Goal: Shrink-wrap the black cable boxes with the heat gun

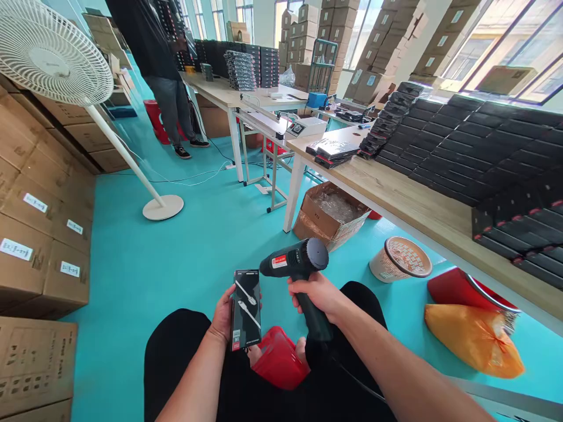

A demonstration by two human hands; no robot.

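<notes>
Slim black box (247, 310), printed with a white cable, held upright above the lap by the left hand (223, 315), fingers closed around its edges. Dark heat gun (295, 261) gripped about its handle by the right hand (319, 295), its nozzle directed at the box's upper edge. Beyond, an open carton (331, 212) is seen beneath a wooden table (409, 190) on which black boxes (488, 138) are stacked.

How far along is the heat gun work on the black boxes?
Probably done: the black boxes stacked on the wood-topped table, though their wrap can't be confirmed. In hand: the left hand holds a cable box; the right hand points a heat gun at its upper corner. Left: at least this box, not yet on a stack; how many others remain, I can't tell.
</notes>
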